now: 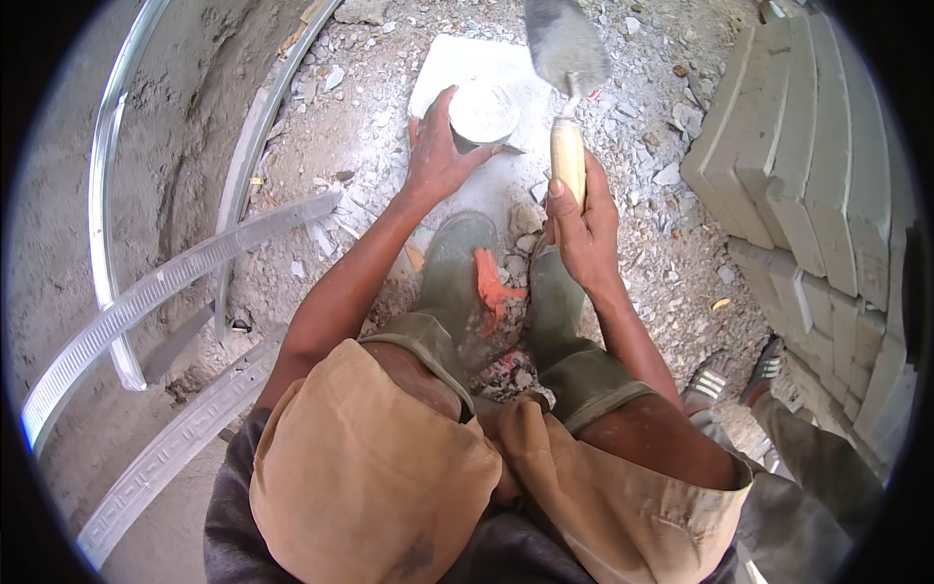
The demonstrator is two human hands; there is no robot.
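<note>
My left hand (443,161) curls its thumb and fingers round the near left side of a short round container (484,112), filled to the top with white powdery material. The container rests on a pale square board (443,63) dusted with white. A pointing trowel (566,156) is in my right hand (587,222), gripped by its wooden handle. Its grey, dusty blade (564,44) points away from me, beyond the container's right side.
Bent metal strips (175,277) lie at the left along a rough grey wall (58,146). Stacked grey blocks (769,146) stand at the right. Rubble (671,175) covers the ground, with a torn red scrap (491,287) between my boots. Another person's sandalled feet (705,382) show at lower right.
</note>
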